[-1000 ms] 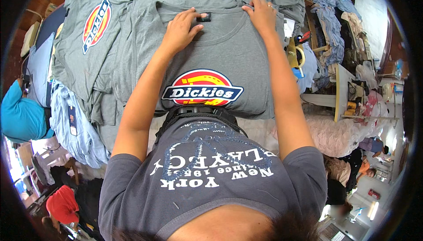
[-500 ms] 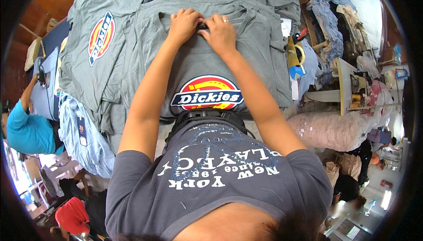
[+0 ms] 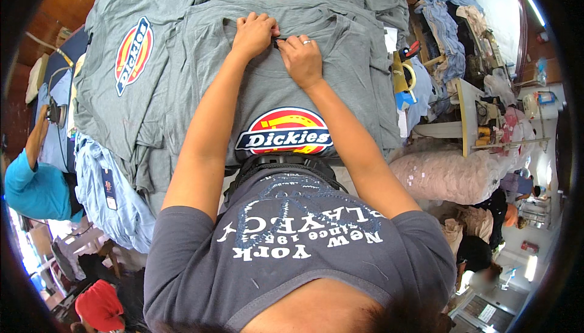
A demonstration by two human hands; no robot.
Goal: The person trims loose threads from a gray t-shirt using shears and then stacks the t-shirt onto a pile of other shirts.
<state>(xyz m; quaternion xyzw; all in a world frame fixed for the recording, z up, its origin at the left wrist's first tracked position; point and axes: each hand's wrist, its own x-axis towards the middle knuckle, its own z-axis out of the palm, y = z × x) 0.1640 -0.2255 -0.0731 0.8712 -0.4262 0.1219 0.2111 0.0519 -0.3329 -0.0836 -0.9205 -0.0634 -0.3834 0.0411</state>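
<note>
A grey T-shirt (image 3: 201,83) with a red, yellow and navy printed emblem lies spread before me, its collar toward the far side. At the collar, my left hand (image 3: 253,36) is closed, its fingers pinching the neckband fabric. Just right of it, my right hand (image 3: 300,59), with a ring on one finger, is closed around a small black object (image 3: 276,42). That object is mostly hidden by the fingers, so its kind does not show. Both hands are close together over the neck opening.
More grey T-shirts (image 3: 161,22) cover the table at left and behind. A yellow tape roll (image 3: 409,77) sits by the right edge. Pink bundled fabric (image 3: 444,176) lies at right. At left, a person in a blue top (image 3: 39,190) holds an iron (image 3: 56,114) near light-blue garments (image 3: 112,193).
My right hand has turned and dropped slightly toward me, its fingers curling more and covering more of the black object. The left hand stays at the collar.
</note>
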